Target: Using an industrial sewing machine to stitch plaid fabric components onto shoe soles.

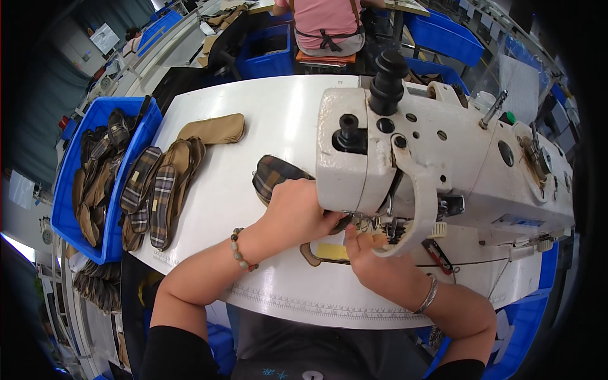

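1. Right hand (379,258): curled beneath the sewing machine (481,152); I cannot tell whether it grips.
2. Left hand (296,210): nearer the plaid fabric piece (275,174), lying over its near part; pinching or pressing, I cannot tell.
3. Plaid fabric piece: on the white tabletop (221,190), beyond the left hand, long axis seemingly slanting toward the right hand.

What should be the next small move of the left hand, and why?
Perhaps the left hand should steady the plaid piece: this hand covers part of it, while the right hand is close to the sewing machine head, where a slip might be risky.
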### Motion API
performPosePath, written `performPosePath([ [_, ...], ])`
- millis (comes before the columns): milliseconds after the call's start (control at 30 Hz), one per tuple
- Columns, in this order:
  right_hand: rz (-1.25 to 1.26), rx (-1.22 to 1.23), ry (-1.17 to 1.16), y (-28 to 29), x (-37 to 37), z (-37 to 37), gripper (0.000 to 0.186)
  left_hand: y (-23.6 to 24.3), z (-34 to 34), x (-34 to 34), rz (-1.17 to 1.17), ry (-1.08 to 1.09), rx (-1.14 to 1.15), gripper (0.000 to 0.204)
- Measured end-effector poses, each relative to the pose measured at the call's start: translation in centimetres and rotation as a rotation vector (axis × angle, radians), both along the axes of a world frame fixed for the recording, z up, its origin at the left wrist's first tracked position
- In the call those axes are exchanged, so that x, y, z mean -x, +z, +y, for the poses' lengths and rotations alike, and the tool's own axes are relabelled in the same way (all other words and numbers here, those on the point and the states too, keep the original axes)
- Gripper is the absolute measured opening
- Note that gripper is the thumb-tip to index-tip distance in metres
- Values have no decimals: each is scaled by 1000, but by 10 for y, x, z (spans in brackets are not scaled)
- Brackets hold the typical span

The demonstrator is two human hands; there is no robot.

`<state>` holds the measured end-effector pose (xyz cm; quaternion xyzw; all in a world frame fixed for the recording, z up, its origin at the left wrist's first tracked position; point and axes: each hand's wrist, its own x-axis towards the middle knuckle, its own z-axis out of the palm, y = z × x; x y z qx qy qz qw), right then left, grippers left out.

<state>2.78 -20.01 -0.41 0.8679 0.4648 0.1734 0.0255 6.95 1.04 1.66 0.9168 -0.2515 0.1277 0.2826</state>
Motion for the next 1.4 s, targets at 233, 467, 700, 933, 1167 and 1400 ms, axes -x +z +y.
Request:
performPosePath([
  [233,-104,-34,93,-1,4,2,44,-9,6,-15,212,-32,139,22],
  [467,-2,-14,36,0,8,4,45,-6,8,-8,235,-52,190,24],
  [700,-20,-95,83,2,2,5,36,1,-5,-4,238,35,41,26],
  [933,61,-116,69,5,5,6,34,0,-5,-3,213,43,-5,24],
  [1167,116,-106,46,4,5,5,34,0,-7,-7,260,36,-16,24],
  [1400,58,-101,67,0,2,4,33,-5,-4,-9,267,44,-2,26],
])
